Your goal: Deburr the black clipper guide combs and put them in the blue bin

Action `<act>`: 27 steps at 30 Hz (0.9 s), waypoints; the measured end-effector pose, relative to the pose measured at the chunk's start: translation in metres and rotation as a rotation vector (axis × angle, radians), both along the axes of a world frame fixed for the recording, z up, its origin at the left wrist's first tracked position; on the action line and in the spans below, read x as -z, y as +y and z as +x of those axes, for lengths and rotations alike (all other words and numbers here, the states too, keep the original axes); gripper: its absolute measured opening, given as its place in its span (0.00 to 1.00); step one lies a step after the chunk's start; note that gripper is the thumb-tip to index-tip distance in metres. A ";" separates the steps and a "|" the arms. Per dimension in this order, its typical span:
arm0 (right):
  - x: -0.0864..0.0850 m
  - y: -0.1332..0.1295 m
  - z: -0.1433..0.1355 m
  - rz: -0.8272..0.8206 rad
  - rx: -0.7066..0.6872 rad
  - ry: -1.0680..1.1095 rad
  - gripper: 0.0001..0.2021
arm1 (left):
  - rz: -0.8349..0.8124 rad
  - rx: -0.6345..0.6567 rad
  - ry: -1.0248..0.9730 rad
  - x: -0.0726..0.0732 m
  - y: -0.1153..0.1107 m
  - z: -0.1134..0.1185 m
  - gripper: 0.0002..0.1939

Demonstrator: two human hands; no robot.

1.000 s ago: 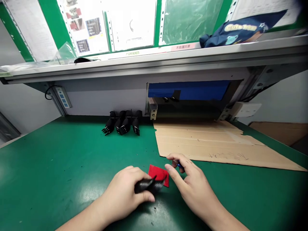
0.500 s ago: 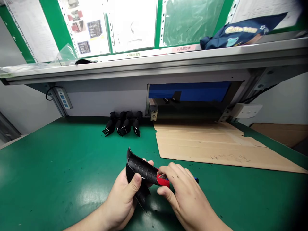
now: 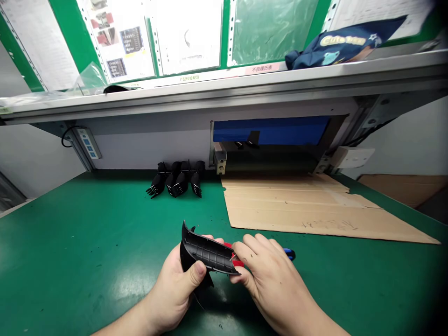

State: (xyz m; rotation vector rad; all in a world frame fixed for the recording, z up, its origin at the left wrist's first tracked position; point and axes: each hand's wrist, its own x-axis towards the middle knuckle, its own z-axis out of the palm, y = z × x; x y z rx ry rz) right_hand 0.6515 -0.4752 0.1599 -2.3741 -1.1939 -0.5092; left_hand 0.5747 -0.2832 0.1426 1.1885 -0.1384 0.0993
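In the head view my left hand [image 3: 180,282] is closed around a black curved plastic part [image 3: 208,252], its thumb along the near edge. The part is trough-shaped with a ribbed grid inside, and a darker piece hangs below it. My right hand [image 3: 269,275] is closed on a hand tool with red and blue on it [image 3: 290,254]. A small metal tip of the tool meets the part's right end, with red showing beside the fingertips. Most of the tool is hidden by the hand, so its kind cannot be made out.
Several similar black pieces [image 3: 177,178] lie at the back of the green table [image 3: 87,247]. A flat cardboard sheet [image 3: 280,205] covers the back right. Above runs a shelf [image 3: 196,98] with a dark blue pouch [image 3: 339,44]. A power strip [image 3: 89,142] is at left.
The black part has rolled in my left hand, so more of its ribbed inside faces me. The tool has turned slightly in my right hand, and more of its blue end shows.
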 end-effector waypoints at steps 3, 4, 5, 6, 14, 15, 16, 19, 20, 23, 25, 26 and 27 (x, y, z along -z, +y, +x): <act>0.000 0.000 0.000 0.003 -0.014 0.022 0.28 | 0.103 0.004 -0.039 0.001 0.005 0.000 0.25; 0.000 0.000 0.000 0.000 -0.017 0.030 0.28 | 0.129 0.000 -0.051 0.001 0.006 0.000 0.25; 0.000 0.000 0.000 -0.006 -0.019 0.037 0.28 | 0.149 -0.004 -0.058 0.000 0.007 0.000 0.25; 0.000 0.000 0.000 -0.009 -0.023 0.042 0.28 | 0.165 -0.007 -0.065 -0.001 0.008 0.000 0.24; -0.009 -0.007 0.010 -0.005 -0.419 0.578 0.32 | 0.057 0.150 -0.117 -0.004 0.006 0.001 0.18; -0.010 -0.008 0.011 0.012 -0.457 0.662 0.32 | 0.020 0.163 -0.103 -0.003 0.005 0.001 0.18; -0.011 -0.010 0.012 0.050 -0.470 0.718 0.32 | -0.013 0.161 -0.085 -0.002 0.004 0.001 0.19; -0.014 -0.011 0.010 0.289 -0.386 0.710 0.31 | -0.105 0.108 -0.019 -0.003 0.000 0.001 0.20; -0.014 -0.010 0.008 0.372 -0.331 0.652 0.29 | -0.142 0.099 0.006 -0.005 -0.002 0.001 0.20; -0.014 -0.006 0.000 0.461 -0.278 0.416 0.17 | -0.246 0.116 0.089 -0.010 -0.010 0.001 0.20; -0.011 -0.002 -0.005 0.440 -0.313 0.337 0.07 | -0.273 0.124 0.124 -0.011 -0.014 0.002 0.19; -0.009 0.000 -0.006 0.447 -0.313 0.346 0.02 | -0.275 0.104 0.140 -0.010 -0.015 0.003 0.18; -0.007 0.003 -0.008 0.479 -0.285 0.377 0.02 | -0.282 0.065 0.165 -0.009 -0.016 0.005 0.16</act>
